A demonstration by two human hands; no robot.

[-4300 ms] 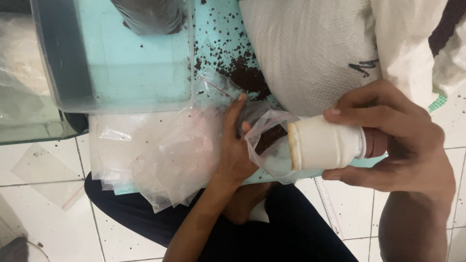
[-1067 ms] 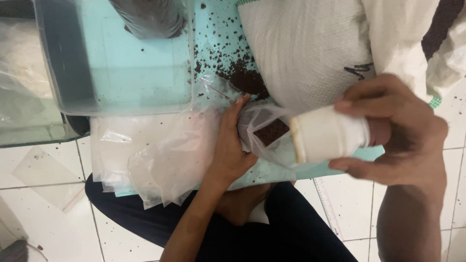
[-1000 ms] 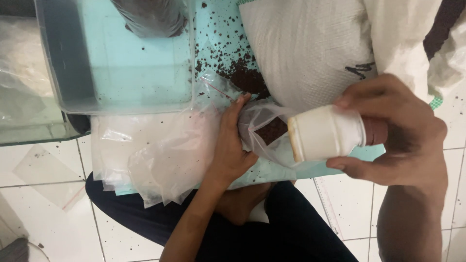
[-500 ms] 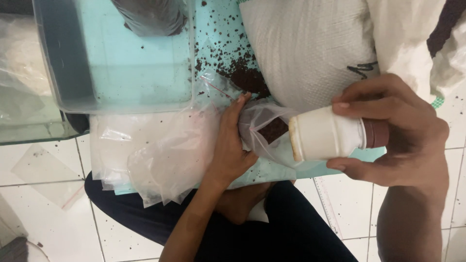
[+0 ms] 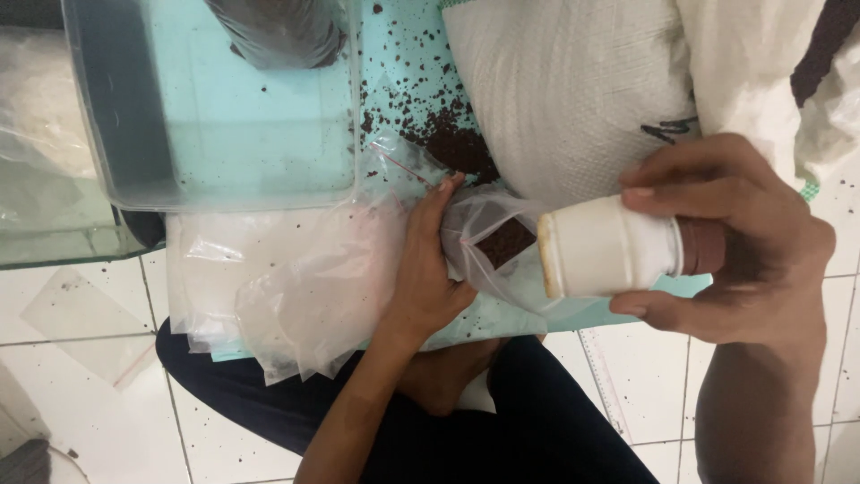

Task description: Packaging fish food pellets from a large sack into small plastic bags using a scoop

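Head view looks straight down on two hands at work over a pale turquoise worktop [image 5: 394, 81]. Right hand [image 5: 743, 260] has its grip wrapped around a small white plastic bottle [image 5: 609, 246], thumb below and fingers above, holding it on its side with the wide end pointing toward the left hand. Left hand [image 5: 430, 269] grips a small clear zip bag [image 5: 488, 246] by its edge, fingers closed on the plastic; the bag's mouth sits just against the bottle's end, and a dark brown granular clump shows inside the bag.

Beside the left hand lies a loose stack of empty clear bags [image 5: 287, 287] on the worktop. Dark brown granules [image 5: 439, 134] are scattered over the turquoise surface above the hands. A white woven sack [image 5: 573, 90] lies at the upper right, and a clear plastic tub [image 5: 224, 108] sits at the upper left. White floor tiles [image 5: 90, 358] surround the worktop, and the person's dark trousers [image 5: 502, 430] show below.
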